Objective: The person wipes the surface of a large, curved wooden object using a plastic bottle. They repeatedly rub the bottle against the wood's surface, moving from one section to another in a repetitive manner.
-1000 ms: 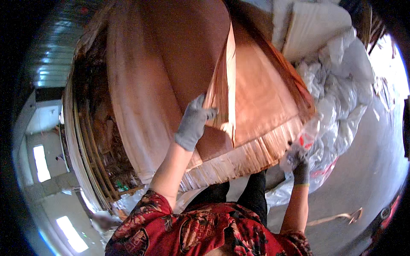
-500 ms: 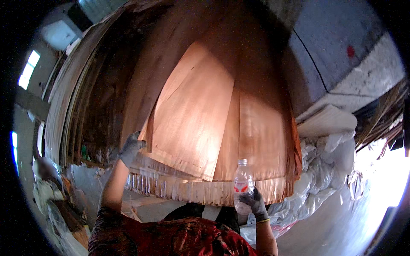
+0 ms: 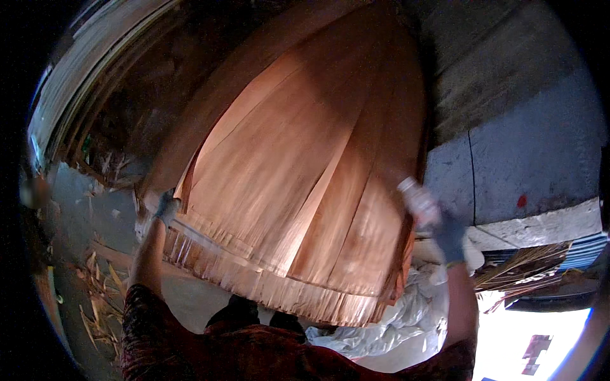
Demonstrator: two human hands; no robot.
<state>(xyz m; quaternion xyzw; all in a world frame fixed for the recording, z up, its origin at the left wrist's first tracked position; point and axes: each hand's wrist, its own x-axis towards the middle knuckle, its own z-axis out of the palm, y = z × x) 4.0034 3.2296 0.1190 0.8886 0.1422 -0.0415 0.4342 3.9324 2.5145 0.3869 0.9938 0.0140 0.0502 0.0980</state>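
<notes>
A tall stack of thin wood veneer sheets (image 3: 273,171) spreads in front of me, its ragged near ends toward my body. At its near left corner my left hand (image 3: 166,208), in a grey glove, is closed on the edge of a raised veneer sheet (image 3: 202,114). That sheet bends up along the left side of the stack. My right hand (image 3: 450,233), also gloved, grips a clear plastic bottle (image 3: 419,200) at the stack's right edge. Motion smears the bottle and this hand, and the bottle tilts up to the left.
More veneer sheets (image 3: 76,89) stand at the far left. Wood scraps (image 3: 98,298) litter the floor on the left. A grey concrete block (image 3: 527,171) stands to the right. Crumpled white plastic sheeting (image 3: 387,330) lies below the stack's right corner.
My right hand has carried the bottle up and right, from the near edge to the stack's right side. The left hand keeps hold of the raised sheet's corner. The view has shifted.
</notes>
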